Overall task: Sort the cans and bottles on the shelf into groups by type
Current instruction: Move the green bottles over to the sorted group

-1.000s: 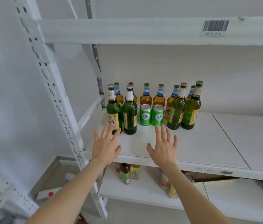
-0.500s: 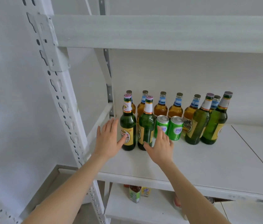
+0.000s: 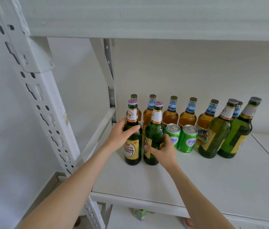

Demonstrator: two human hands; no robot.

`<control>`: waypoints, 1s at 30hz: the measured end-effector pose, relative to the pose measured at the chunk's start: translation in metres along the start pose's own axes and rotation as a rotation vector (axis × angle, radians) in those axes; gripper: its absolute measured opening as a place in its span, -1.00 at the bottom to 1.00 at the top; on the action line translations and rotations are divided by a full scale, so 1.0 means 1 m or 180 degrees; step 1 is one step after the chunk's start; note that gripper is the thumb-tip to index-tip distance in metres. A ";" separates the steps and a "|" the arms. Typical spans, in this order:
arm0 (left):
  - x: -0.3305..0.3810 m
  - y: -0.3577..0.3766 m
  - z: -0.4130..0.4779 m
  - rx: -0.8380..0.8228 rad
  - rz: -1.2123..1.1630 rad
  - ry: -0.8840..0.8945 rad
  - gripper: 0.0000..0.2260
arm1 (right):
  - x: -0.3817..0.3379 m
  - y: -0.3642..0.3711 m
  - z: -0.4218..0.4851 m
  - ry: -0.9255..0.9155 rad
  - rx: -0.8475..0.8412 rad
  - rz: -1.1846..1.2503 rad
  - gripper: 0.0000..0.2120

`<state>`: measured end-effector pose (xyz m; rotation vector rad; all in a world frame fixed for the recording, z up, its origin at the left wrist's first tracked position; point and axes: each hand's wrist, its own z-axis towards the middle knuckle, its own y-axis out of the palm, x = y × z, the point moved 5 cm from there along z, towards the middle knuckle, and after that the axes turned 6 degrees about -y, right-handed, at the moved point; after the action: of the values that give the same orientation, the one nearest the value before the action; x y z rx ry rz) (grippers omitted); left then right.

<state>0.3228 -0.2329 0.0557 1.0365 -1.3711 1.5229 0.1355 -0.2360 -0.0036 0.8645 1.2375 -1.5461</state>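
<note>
On the white shelf [image 3: 196,182] two green bottles stand at the front left. My left hand [image 3: 122,135] grips the leftmost green bottle [image 3: 132,151] at its shoulder. My right hand [image 3: 162,150] grips the second green bottle [image 3: 153,134] around its body. Two green cans [image 3: 180,138] stand side by side just right of it. Two more green bottles [image 3: 224,133] stand at the right. Several amber bottles [image 3: 186,116] with blue neck labels line the back.
A white perforated upright [image 3: 47,104] rises at the left, a rear upright [image 3: 110,76] stands behind the bottles. The upper shelf beam [image 3: 147,19] hangs overhead. Bare shelf surface stretches right and toward me. A lower shelf holds a small carton [image 3: 139,214].
Both hands moved forward from the shelf's front and took hold of the two left green bottles. The camera moved closer and tilted upward.
</note>
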 end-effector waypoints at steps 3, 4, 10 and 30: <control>0.002 0.004 0.001 -0.0020 -0.0127 -0.0027 -0.64 | -0.002 -0.002 -0.002 0.0024 0.0013 0.0177 -0.31; 0.002 0.004 0.000 0.0018 -0.0137 -0.0025 -0.64 | -0.003 -0.003 -0.003 0.0057 0.0025 0.0221 -0.32; 0.003 0.003 -0.017 0.0344 -0.0182 -0.0046 -0.69 | -0.004 -0.009 -0.020 0.0359 0.0029 0.0495 -0.37; 0.018 -0.006 -0.155 0.0353 -0.0547 -0.0333 -0.71 | -0.040 -0.063 -0.150 0.0820 0.0281 0.1186 -0.58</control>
<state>0.3149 -0.0774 0.0636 1.2851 -1.2439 1.4474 0.0832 -0.0777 0.0168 1.3039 1.1127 -1.2226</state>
